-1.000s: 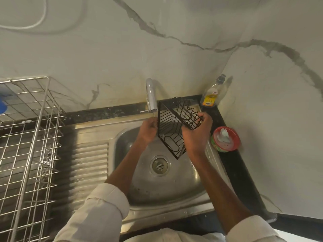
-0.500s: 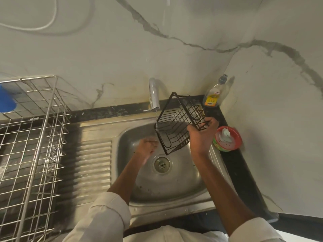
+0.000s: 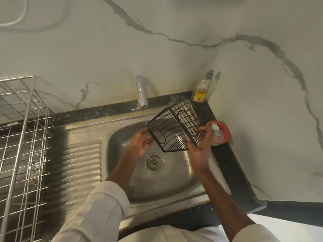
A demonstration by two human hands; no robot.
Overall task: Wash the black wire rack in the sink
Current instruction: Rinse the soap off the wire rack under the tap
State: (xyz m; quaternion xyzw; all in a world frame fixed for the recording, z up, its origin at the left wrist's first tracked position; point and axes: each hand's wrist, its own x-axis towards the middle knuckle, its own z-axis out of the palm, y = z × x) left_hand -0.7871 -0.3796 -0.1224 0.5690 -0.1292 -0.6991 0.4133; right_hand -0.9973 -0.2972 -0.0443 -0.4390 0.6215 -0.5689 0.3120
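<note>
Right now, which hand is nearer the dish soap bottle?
Right. The right hand holds the black wire rack below the dish soap bottle; the left hand is farther left, under the faucet.

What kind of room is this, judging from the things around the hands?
Most likely a home kitchen: a steel sink with a running tap, a dish soap bottle in the corner, and a wire drying basket beside the drainboard.

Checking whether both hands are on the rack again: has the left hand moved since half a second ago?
Yes. The left hand rose from near the drain toward the tap's stream, at the black wire rack.
</note>
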